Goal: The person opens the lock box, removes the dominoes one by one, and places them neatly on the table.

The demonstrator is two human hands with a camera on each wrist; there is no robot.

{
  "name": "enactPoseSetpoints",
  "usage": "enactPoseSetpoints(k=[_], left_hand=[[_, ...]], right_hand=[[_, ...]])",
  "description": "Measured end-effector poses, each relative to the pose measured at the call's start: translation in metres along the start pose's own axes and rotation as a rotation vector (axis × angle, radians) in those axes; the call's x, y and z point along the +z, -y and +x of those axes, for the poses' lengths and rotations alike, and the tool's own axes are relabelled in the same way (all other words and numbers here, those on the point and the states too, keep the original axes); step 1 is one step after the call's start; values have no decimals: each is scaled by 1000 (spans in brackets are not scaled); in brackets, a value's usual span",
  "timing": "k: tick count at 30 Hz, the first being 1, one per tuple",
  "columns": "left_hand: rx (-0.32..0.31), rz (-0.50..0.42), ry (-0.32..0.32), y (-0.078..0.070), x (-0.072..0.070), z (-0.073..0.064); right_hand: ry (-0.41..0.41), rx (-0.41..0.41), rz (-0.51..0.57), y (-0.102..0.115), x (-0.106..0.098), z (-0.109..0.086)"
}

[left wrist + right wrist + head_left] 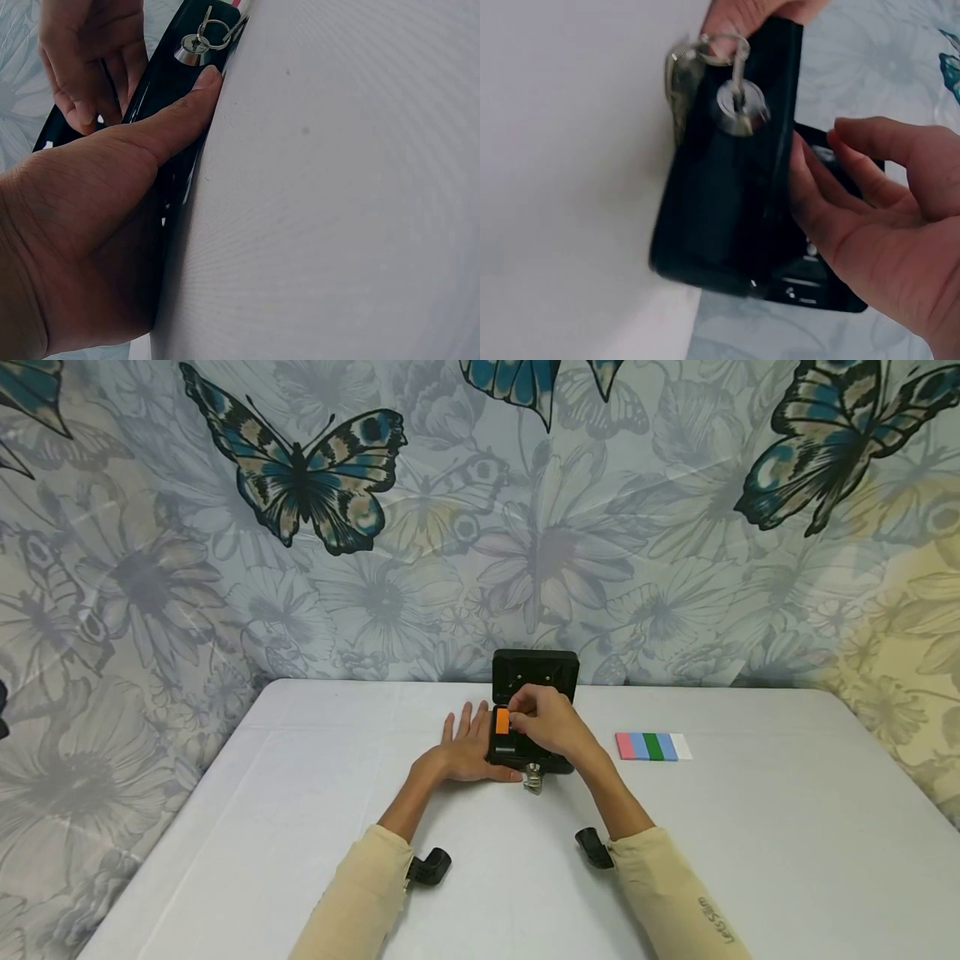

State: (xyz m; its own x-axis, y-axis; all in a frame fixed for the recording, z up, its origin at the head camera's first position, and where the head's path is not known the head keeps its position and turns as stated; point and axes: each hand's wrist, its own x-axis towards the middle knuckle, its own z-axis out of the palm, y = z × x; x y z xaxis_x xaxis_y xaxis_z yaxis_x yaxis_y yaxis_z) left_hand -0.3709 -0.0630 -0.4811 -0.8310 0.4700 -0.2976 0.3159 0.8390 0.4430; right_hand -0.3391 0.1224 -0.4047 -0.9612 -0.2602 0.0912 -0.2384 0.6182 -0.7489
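A black metal lockbox stands on the white table with its lid raised at the back. A bunch of keys hangs from the lock on its front face. My left hand lies along the box's left side, fingers spread straight and thumb against the front. My right hand reaches over the open box and pinches the edge of a small flat orange strip at its left part. In the right wrist view, my fingertips go behind the front wall, which hides the strip.
Right of the box, a row of small flat strips in pink, blue, green and white lies on the white table. A butterfly-print cloth hangs right behind the table's back edge.
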Motion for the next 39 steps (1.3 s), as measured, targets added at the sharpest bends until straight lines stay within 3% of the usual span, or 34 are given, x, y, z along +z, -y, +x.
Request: enactPoseSetpoints(k=[7,20,32,39], left_hand=[[-6,8,11,-2,-1,-1],[-7,30,9,-2,-1,-1],[11,24,1,-3,-1,-3],[16,15,-8,-1,0,0]], right_hand=[[-39,47,-8,1,8,2],[15,56,9,6,13,0],[-75,104,10,6,20,1],[-68,84,-21,3,22,3]])
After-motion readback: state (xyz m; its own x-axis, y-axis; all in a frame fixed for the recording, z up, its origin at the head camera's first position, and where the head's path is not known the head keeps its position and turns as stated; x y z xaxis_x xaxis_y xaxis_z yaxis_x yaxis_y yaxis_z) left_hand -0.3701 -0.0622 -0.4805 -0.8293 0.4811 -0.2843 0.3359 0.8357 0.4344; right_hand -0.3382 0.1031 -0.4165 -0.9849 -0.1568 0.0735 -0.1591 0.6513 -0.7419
